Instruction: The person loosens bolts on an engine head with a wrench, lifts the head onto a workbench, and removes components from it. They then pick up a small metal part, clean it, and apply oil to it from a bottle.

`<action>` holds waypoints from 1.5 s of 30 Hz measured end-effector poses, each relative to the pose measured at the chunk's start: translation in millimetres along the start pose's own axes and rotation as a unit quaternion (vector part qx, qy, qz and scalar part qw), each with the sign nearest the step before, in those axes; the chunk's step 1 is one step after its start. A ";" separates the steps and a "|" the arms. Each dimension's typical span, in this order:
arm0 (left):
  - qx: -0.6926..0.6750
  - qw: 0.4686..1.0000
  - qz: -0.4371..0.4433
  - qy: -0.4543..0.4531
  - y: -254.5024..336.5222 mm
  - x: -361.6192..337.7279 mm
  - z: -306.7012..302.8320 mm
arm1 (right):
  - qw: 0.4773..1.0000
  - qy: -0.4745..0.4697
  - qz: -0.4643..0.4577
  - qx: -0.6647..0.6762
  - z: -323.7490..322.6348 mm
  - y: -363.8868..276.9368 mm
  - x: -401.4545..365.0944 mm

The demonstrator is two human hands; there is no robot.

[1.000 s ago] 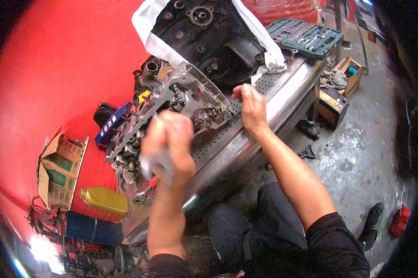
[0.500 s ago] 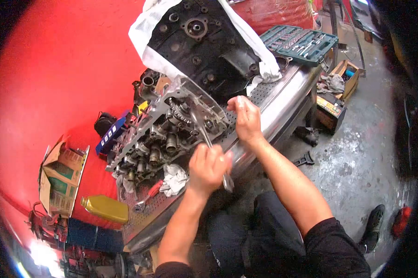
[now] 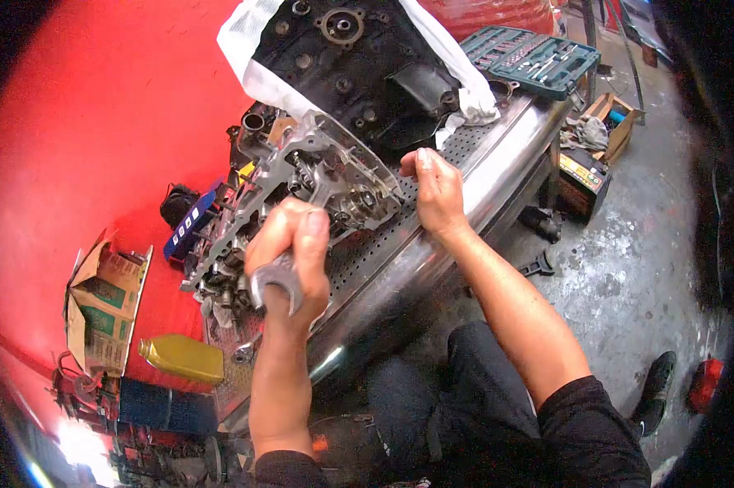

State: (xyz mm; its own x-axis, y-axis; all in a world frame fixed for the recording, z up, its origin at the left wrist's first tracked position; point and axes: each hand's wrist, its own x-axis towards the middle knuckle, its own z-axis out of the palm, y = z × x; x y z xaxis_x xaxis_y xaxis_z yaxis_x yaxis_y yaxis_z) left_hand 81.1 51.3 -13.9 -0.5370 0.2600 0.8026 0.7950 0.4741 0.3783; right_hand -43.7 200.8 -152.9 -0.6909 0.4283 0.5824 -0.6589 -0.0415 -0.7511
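Note:
My left hand point(image 3: 290, 256) grips a steel open-end wrench point(image 3: 275, 281) whose far end sits on the camshaft end of an aluminium cylinder head point(image 3: 302, 179). The wrench's free jaw points toward me below my fist. My right hand point(image 3: 436, 191) rests with its fingers curled against the right edge of the cylinder head, near the sprocket end, on the perforated metal workbench point(image 3: 432, 224). It holds nothing that I can make out. A black engine block point(image 3: 359, 61) wrapped in white plastic stands just behind the head.
A green socket set case point(image 3: 534, 58) lies open at the bench's far right. A gold oil bottle point(image 3: 184, 358) and a cardboard box point(image 3: 102, 297) sit at the left. On the floor to the right are a battery box point(image 3: 583, 183) and a wooden crate point(image 3: 611, 122). A red wall rises at the left.
My left hand swung the wrench handle from the lower right back up and to the left over the cylinder head. My right hand stayed at the head's right edge.

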 end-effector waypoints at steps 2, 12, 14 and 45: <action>0.032 0.999 0.032 -0.022 -8.3 5.4 1.3 | 1.000 0.003 -0.001 0.004 0.3 -0.4 -0.8; 0.357 0.898 0.250 -0.066 -34.4 -34.8 55.4 | 1.000 -0.006 0.005 0.012 -0.6 -1.4 -1.9; 0.345 0.900 0.259 -0.055 -37.1 -38.0 57.6 | 1.000 -0.004 -0.005 0.008 -0.9 -3.4 0.3; 0.155 0.980 0.123 0.012 -16.5 3.0 21.3 | 1.000 -0.030 0.002 0.006 -4.1 -0.7 0.9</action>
State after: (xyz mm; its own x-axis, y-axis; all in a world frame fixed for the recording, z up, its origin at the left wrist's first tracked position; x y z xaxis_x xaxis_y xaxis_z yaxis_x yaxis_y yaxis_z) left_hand 60.4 62.2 -27.5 -0.3307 0.3807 0.8635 0.7741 0.6328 0.0175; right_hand -42.6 205.0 -153.1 -0.7094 0.3728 0.5981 -0.6599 -0.0535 -0.7494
